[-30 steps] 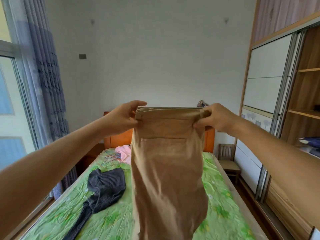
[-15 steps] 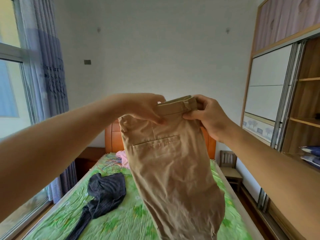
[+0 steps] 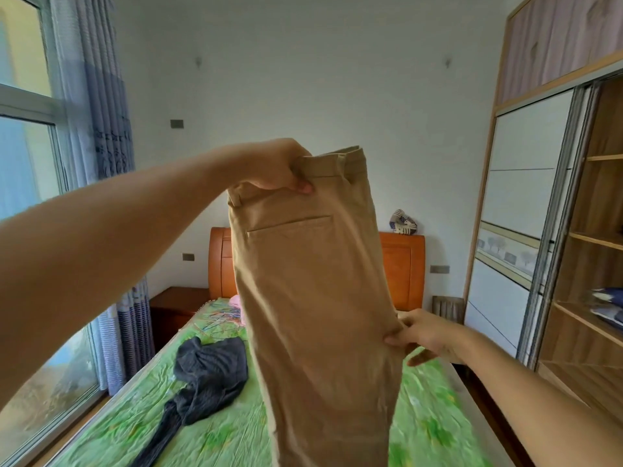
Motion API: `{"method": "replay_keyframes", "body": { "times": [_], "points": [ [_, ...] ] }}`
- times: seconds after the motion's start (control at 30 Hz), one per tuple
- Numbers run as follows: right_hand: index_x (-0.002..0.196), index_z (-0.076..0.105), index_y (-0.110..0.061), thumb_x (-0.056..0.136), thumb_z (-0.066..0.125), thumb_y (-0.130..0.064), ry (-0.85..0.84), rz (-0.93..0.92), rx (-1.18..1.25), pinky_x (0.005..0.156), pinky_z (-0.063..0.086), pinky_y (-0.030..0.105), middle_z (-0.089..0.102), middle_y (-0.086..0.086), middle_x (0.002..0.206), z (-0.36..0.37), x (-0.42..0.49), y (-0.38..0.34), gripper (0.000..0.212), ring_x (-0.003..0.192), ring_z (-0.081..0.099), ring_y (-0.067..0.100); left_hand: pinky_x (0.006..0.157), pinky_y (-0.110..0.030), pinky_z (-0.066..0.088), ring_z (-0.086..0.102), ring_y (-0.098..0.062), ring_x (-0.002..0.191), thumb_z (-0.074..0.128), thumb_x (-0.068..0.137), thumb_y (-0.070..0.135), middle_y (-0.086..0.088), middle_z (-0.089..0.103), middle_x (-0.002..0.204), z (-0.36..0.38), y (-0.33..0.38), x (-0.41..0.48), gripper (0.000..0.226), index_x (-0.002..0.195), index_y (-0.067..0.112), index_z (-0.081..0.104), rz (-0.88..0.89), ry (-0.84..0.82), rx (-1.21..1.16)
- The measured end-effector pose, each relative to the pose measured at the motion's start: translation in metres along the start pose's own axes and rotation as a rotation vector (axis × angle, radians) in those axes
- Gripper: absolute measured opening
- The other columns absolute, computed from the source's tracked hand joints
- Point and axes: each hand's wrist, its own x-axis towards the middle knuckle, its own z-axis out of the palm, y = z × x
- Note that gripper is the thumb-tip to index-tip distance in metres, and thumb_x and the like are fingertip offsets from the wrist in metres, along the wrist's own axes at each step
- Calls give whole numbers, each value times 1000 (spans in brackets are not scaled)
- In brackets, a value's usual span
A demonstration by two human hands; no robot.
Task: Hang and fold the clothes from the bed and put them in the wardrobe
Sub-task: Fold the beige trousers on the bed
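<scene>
Tan trousers [image 3: 317,298] hang in the air in front of me, doubled lengthwise, back pocket facing me. My left hand [image 3: 279,170] grips the folded waistband at the top. My right hand [image 3: 424,335] is lower, at the right edge of the trouser legs, with thumb and fingers pinching the cloth there. Below lies the bed [image 3: 431,419] with its green patterned sheet. On it rest a dark grey garment [image 3: 209,369], a pink garment [image 3: 236,303] near the headboard, and several hangers [image 3: 219,320]. The wardrobe [image 3: 593,264] stands open on the right.
An orange wooden headboard [image 3: 403,264] backs the bed, with a nightstand [image 3: 178,305] on its left and a small wooden chair [image 3: 446,308] on its right. The window and blue curtain [image 3: 101,129] fill the left side. Folded blue bedding [image 3: 606,306] sits on a wardrobe shelf.
My right hand let go of the waistband and dropped to the trousers' right edge. My left hand took over the whole waistband and lifted it slightly.
</scene>
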Motion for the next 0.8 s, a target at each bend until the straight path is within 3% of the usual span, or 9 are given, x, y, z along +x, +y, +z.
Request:
{"method": "replay_keyframes", "body": {
  "times": [0.13, 0.23, 0.3, 0.47, 0.67, 0.73, 0.8],
  "points": [
    [113, 68, -22, 91, 72, -40, 92, -7, 115, 66, 63, 41, 72, 11, 104, 22, 7, 2, 29, 86, 71, 29, 91, -45, 52, 64, -20, 95, 76, 86, 35, 9, 70, 98, -5, -11, -2, 16, 100, 30, 70, -27, 9, 14],
    [112, 69, -17, 92, 69, -49, 91, 14, 379, 80, 62, 49, 74, 14, 102, 41, 15, 0, 38, 88, 74, 32, 93, -50, 52, 65, -21, 96, 76, 85, 35, 8, 71, 99, -9, -22, -7, 16, 100, 30, 71, -54, 21, 19],
    [113, 72, -21, 89, 70, -50, 89, -37, 561, 82, 60, 45, 76, 11, 106, 52, 19, -2, 38, 96, 73, 32, 93, -50, 53, 65, -19, 95, 77, 84, 35, 10, 71, 96, -12, -30, -13, 12, 95, 34, 70, -64, 24, 4],
    [108, 79, -16, 89, 68, -35, -20, -76, 1009, 79, 52, 44, 72, 14, 89, 72, 27, -17, 28, 82, 66, 30, 89, -48, 54, 66, -15, 90, 77, 83, 39, 16, 72, 88, -12, -46, -23, 10, 88, 43, 69, -90, 23, -27],
    [128, 67, -4, 101, 47, -8, 41, -221, 1231, 85, 52, 39, 72, 16, 115, 70, 34, -28, 34, 96, 67, 24, 89, -41, 54, 68, -19, 95, 80, 83, 31, 8, 74, 98, -23, -81, -43, 17, 98, 33, 71, -153, -27, -84],
    [130, 63, 1, 100, 49, -5, 23, -273, 1253, 96, 52, 42, 67, 21, 124, 59, 30, -36, 34, 101, 67, 27, 83, -34, 52, 68, -18, 96, 80, 83, 29, 5, 73, 101, -25, -91, -49, 22, 104, 27, 72, -187, -26, -127],
    [129, 63, 1, 94, 61, -6, -34, -322, 1198, 96, 54, 42, 68, 21, 120, 48, 26, -44, 36, 99, 67, 28, 78, -30, 49, 66, -15, 96, 79, 84, 30, 6, 73, 103, -26, -94, -51, 26, 108, 27, 71, -196, 0, -160]
  ]
}}
